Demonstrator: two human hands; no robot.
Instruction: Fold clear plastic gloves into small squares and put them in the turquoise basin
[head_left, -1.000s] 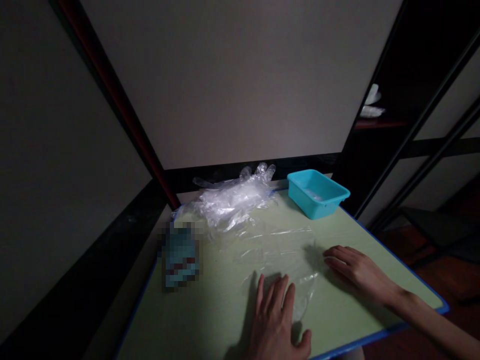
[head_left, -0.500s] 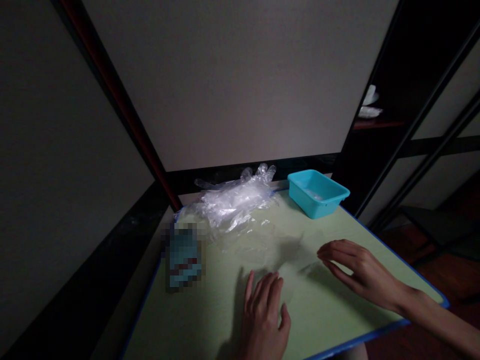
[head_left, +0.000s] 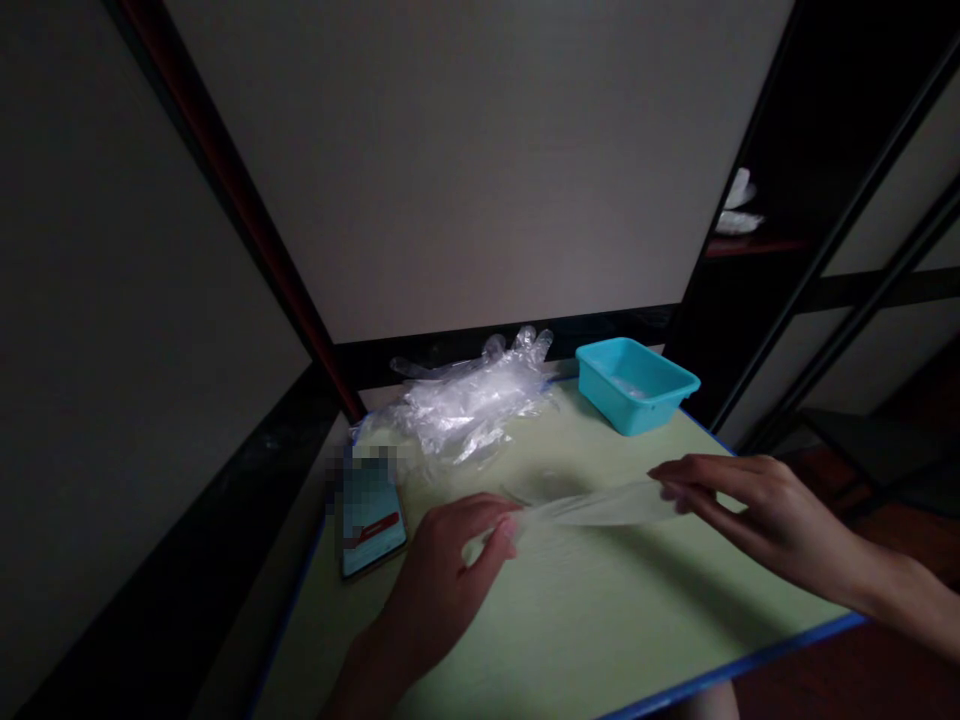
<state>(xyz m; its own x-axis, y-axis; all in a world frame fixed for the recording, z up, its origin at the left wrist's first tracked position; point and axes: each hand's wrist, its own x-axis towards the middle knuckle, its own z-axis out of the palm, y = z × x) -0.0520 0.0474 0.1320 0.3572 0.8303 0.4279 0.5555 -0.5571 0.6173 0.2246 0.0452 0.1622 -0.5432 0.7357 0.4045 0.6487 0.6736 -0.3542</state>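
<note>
A thin, clear plastic glove (head_left: 600, 505) is stretched sideways just above the table, its finger outlines hard to make out. My left hand (head_left: 457, 570) pinches its left end between thumb and fingers. At the right end, my right hand (head_left: 750, 510) grips it with the fingertips. Behind them lies a heap of crumpled clear plastic gloves (head_left: 472, 400), some finger shapes showing at its top. To the right of the heap stands a turquoise plastic basin (head_left: 637, 390) with something clear inside.
The pale green table (head_left: 555, 630) has a blue edge. A phone (head_left: 375, 520), partly blurred out, lies at its left side. Light panels (head_left: 487, 170) rise right behind the table. On the right, a dark shelf holds white items (head_left: 739, 205).
My left hand has turned and closed on the plastic glove's left end. Both hands now hold the glove raised and drawn out between them; before, it lay low near the table.
</note>
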